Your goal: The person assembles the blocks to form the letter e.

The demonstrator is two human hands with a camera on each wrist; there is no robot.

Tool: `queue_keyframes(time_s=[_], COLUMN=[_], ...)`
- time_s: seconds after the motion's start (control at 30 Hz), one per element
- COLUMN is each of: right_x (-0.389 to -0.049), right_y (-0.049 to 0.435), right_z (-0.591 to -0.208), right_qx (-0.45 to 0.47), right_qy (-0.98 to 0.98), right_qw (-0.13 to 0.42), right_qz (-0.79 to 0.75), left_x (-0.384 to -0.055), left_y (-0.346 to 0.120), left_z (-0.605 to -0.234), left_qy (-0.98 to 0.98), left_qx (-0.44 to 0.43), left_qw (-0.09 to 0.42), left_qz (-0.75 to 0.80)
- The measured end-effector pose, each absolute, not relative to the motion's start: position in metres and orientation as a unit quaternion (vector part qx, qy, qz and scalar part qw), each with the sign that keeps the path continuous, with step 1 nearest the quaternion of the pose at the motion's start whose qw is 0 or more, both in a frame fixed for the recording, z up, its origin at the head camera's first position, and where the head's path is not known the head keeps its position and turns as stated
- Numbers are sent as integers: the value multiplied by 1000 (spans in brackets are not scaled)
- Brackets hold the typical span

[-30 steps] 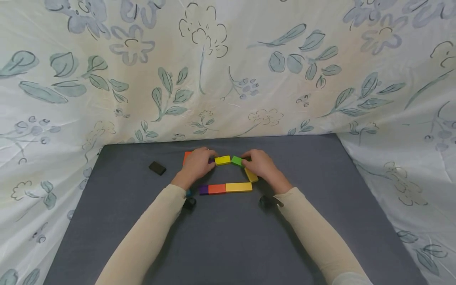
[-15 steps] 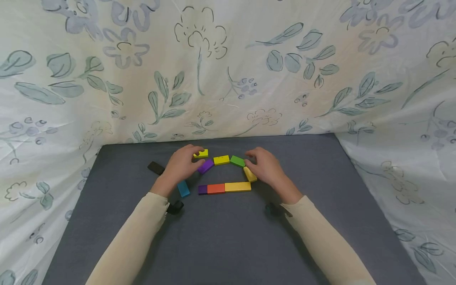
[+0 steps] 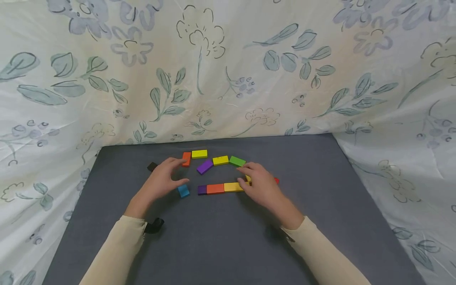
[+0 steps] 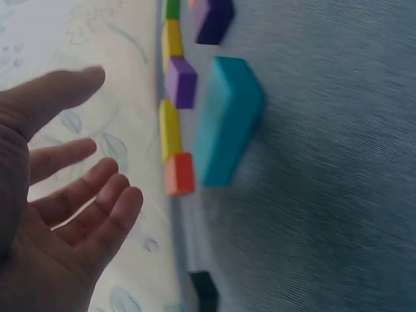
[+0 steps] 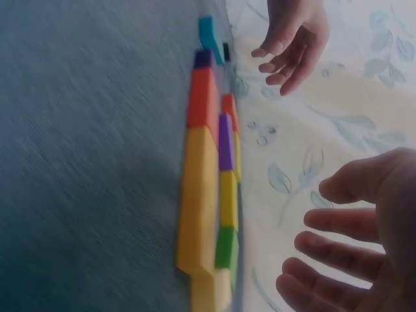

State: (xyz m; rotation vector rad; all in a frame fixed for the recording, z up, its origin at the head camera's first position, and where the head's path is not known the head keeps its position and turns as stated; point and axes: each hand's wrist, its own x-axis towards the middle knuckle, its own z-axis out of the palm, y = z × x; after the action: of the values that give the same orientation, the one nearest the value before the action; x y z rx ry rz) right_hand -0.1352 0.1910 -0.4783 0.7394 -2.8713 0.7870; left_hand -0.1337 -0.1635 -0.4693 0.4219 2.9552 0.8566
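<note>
My left hand (image 3: 160,183) hovers with spread fingers above the blue block (image 3: 183,191), thumb near it. In the left wrist view nothing lies between those fingers, and the blue block (image 4: 227,123) is apart from them. Over the right end of the layout hangs my right hand (image 3: 263,188), fingers loosely extended and holding nothing. It partly covers the long yellow block (image 3: 232,187) and a tilted yellow one (image 3: 248,179). A green block (image 3: 237,161), a yellow block (image 3: 220,160) and a purple block (image 3: 204,167) form an arc behind the front row.
An orange block (image 3: 186,159) and a yellow one (image 3: 199,154) lie at the back. The front row also has a dark purple block (image 3: 202,190) and an orange-red one (image 3: 215,189). A black block (image 3: 152,166) and a red piece (image 3: 276,180) are partly hidden by hands.
My left hand has left the purple block and moved left and nearer to me. The right hand has come nearer too, away from the green block. The purple block is uncovered.
</note>
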Motion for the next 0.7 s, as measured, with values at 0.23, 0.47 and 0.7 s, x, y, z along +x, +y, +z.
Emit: queue_keyframes(time_s=[0.23, 0.47, 0.7], right_x=[-118, -114, -112], right_y=[179, 169, 165], right_z=[-494, -508, -515], right_qx=[290, 318, 334], right_qy=[-920, -920, -923], right_qw=[32, 24, 13], right_qz=[261, 230, 190], left_x=[-118, -112, -111], left_y=[-177, -181, -181], left_z=[-485, -504, -515], left_qy=[946, 946, 947], left_qx=[137, 127, 125], left_qw=[30, 36, 41], left_qz=[293, 296, 294])
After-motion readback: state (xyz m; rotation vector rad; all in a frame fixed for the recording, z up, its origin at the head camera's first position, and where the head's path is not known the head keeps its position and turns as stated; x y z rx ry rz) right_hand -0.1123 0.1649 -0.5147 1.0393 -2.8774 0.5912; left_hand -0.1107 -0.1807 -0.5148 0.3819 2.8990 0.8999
